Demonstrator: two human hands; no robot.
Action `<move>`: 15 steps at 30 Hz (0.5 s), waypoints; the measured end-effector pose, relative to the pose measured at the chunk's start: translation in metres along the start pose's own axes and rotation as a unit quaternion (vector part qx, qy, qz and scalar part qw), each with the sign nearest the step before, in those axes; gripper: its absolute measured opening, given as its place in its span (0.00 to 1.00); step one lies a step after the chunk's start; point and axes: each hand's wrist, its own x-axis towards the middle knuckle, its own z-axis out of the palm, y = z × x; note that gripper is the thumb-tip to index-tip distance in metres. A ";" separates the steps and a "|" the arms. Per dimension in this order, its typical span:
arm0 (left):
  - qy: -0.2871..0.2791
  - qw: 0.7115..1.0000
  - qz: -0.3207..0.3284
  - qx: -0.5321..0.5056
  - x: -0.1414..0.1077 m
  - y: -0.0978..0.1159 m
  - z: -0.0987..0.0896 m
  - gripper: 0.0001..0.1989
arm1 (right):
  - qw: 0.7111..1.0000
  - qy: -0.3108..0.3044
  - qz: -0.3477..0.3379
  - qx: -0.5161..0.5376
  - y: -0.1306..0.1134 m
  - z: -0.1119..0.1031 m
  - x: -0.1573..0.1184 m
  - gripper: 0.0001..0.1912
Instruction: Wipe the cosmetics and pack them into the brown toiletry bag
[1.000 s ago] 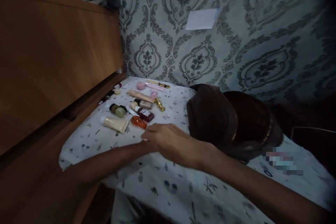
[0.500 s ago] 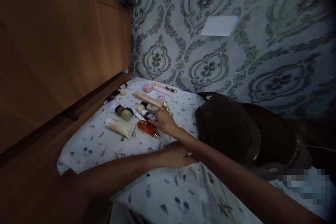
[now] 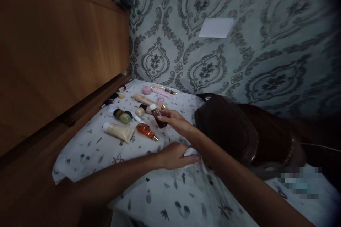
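My right hand (image 3: 174,121) grips a small dark red bottle (image 3: 159,118) with a white cap, tilted above the patterned sheet. Below and nearer to me, my left hand (image 3: 177,155) is closed on a bit of white cloth (image 3: 191,151). Left of the held bottle lies an orange bottle (image 3: 146,131) with a metallic tip. A cream tube (image 3: 119,132) rests farther left. Behind it are a green-lidded jar (image 3: 125,117) and a small pale jar (image 3: 140,111). A long beige tube (image 3: 145,100) and a pink tube (image 3: 162,92) lie toward the wall.
A dark brown bag (image 3: 226,127) stands on the patterned sheet (image 3: 160,188) at the right. Wooden furniture (image 3: 66,49) rises along the left. The wallpapered wall (image 3: 160,35) closes off the back, with a white sheet of paper (image 3: 217,27) on it.
My right hand has lifted the dark red bottle off the sheet and moved slightly right with it. White cloth now shows between my left hand's fingers. The view has shifted a little.
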 end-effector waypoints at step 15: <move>0.262 0.918 0.129 0.268 0.010 0.020 -0.038 0.08 | 0.828 0.137 0.018 0.544 0.018 0.030 -0.088 0.17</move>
